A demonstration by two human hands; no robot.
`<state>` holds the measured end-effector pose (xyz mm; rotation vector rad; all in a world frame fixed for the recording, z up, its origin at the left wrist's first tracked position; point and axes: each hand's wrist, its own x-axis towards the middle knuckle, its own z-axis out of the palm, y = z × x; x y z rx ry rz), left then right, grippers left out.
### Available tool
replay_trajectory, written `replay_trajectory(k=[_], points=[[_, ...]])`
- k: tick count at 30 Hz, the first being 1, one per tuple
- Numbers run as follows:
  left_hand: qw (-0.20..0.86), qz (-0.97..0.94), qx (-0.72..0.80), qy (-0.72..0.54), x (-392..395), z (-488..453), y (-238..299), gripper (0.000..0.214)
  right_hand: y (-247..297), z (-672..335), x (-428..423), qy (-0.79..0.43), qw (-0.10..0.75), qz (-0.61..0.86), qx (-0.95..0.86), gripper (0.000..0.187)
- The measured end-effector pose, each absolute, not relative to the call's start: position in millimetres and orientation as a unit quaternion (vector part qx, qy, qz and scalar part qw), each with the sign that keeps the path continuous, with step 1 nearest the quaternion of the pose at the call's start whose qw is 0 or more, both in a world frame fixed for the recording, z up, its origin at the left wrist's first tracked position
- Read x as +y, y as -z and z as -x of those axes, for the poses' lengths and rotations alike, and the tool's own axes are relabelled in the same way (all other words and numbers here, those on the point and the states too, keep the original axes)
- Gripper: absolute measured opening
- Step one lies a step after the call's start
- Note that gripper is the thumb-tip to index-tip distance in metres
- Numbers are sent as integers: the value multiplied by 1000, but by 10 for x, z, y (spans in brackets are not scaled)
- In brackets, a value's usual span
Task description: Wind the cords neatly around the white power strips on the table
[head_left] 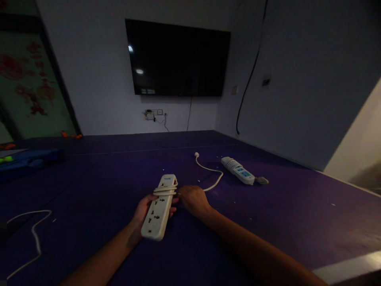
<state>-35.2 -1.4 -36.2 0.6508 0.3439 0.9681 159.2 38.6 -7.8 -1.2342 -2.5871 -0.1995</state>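
Note:
A white power strip [158,206] lies lengthwise on the purple surface [119,238], its socket face up. My left hand [143,209] grips it from underneath, fingers curled round its body. Its white cord [165,189] is looped twice round the strip's far end. My right hand [194,200] is closed on the cord just right of the strip. From there the cord [212,171] trails away over the surface to its plug [196,154].
A second white power strip with blue switches [238,170] lies further back on the right, its cord wound round it. Another loose white cord [34,230] lies at the left. A dark wall-mounted screen [177,58] and wall sockets [155,113] are ahead.

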Motion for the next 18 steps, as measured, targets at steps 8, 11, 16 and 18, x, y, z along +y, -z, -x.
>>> replay_trajectory(k=[8,11,16,18], points=[[819,-196,175,-509,-115,333,243,59,91,-1602,399,111,188,425,-879,31],[802,-160,185,-545,-110,316,217,57,97,-1600,399,108,184,418,-883,31],[791,-124,220,-557,-120,316,166,55,111,-1607,414,75,201,434,-875,32],[791,-117,218,-559,-127,324,150,54,119,-1613,427,51,209,438,-873,31]])
